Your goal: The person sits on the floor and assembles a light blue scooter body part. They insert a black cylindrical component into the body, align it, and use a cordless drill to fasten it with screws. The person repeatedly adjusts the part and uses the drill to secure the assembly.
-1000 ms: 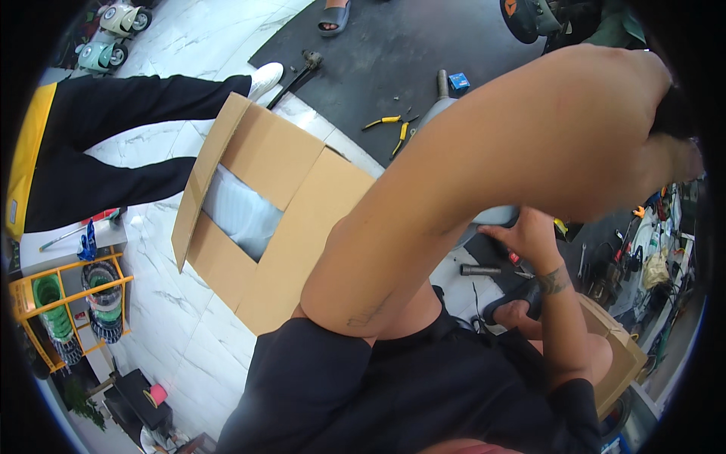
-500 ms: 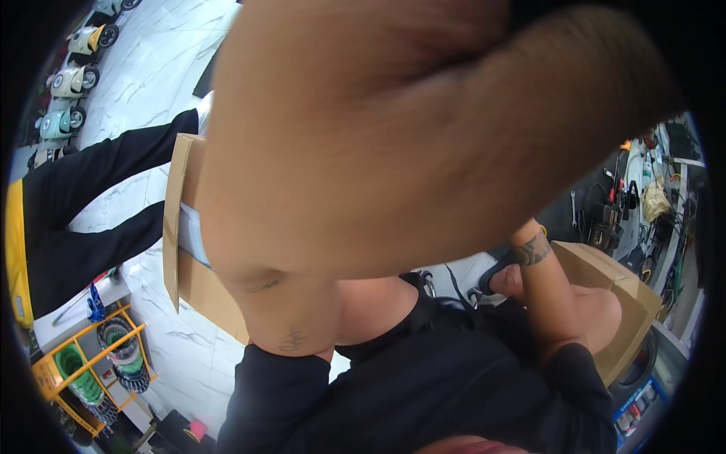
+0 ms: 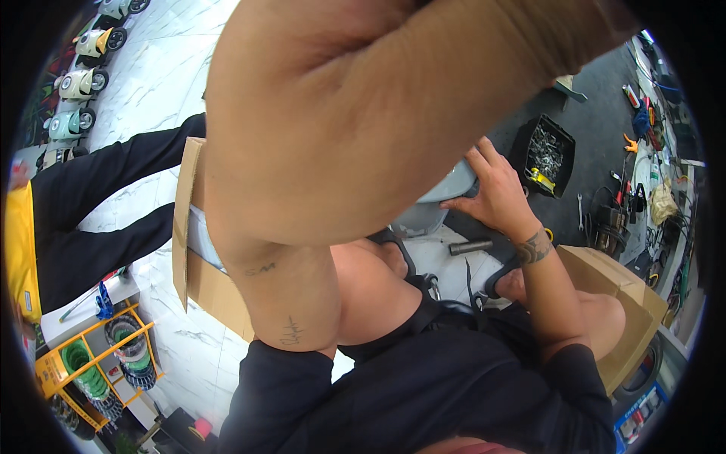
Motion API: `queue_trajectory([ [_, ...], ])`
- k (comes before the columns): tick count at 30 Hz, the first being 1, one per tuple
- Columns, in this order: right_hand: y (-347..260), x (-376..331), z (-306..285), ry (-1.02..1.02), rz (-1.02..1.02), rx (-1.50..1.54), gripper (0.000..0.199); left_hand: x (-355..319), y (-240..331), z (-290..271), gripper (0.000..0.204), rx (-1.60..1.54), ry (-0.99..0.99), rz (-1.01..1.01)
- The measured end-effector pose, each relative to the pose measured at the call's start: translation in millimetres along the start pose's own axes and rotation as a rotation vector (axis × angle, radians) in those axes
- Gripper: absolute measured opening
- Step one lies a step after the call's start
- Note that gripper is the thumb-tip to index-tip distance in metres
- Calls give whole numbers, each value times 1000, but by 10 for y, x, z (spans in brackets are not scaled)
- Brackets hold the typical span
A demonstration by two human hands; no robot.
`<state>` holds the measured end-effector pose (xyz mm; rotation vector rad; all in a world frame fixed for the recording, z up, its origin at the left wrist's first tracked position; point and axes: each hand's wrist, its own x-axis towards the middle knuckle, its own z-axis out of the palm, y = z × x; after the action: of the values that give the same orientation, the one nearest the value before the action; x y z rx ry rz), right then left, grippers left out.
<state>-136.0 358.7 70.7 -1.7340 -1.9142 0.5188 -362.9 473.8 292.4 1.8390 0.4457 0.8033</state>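
Observation:
My left arm is raised right in front of the camera and fills the upper middle of the view; my left hand is out of sight past the top edge. My right hand [image 3: 495, 193] rests on a pale grey-blue moulded panel [image 3: 451, 185], fingers spread over its edge. I sit low in black clothes, knees bare, black sandals on. A metal cylinder [image 3: 470, 247] lies on the floor just below that hand.
An open cardboard box [image 3: 198, 257] stands at my left, another box [image 3: 620, 299] at my right. A black bin of metal parts [image 3: 546, 155] sits on the dark mat. Tools litter the right side. A person in black trousers [image 3: 98, 219] stands left; a yellow rack [image 3: 91, 363] holds coils.
My left arm has swung up across the lens and now hides most of the scene. The view has shifted, and my right hand has come onto the grey-blue panel.

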Motion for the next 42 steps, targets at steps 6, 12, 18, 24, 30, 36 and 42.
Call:
queue_trajectory([
  [6, 17, 2, 13, -32, 22, 28, 103, -8, 30, -50, 38, -14, 4, -2],
  [12, -3, -34, 26, -64, 37, -17, 102, -46, 71, -112, 36, -30, -2, -5],
  [18, 5, -92, 98, -24, 24, -66, 102, -27, 98, -154, 35, -59, -18, 22],
  [24, -39, -106, 84, -104, 91, -58, 93, 108, 13, -204, 34, -128, -91, 70],
  [30, -64, -167, 103, -50, 77, -47, 102, 146, -183, -238, 45, -214, -163, 172],
  [36, -32, -164, 72, -156, 134, -20, 114, 162, -302, -196, 54, -260, -199, 198],
  [42, -188, -242, 17, 7, -6, -73, 107, 228, -347, -103, 49, -265, -96, 269],
])
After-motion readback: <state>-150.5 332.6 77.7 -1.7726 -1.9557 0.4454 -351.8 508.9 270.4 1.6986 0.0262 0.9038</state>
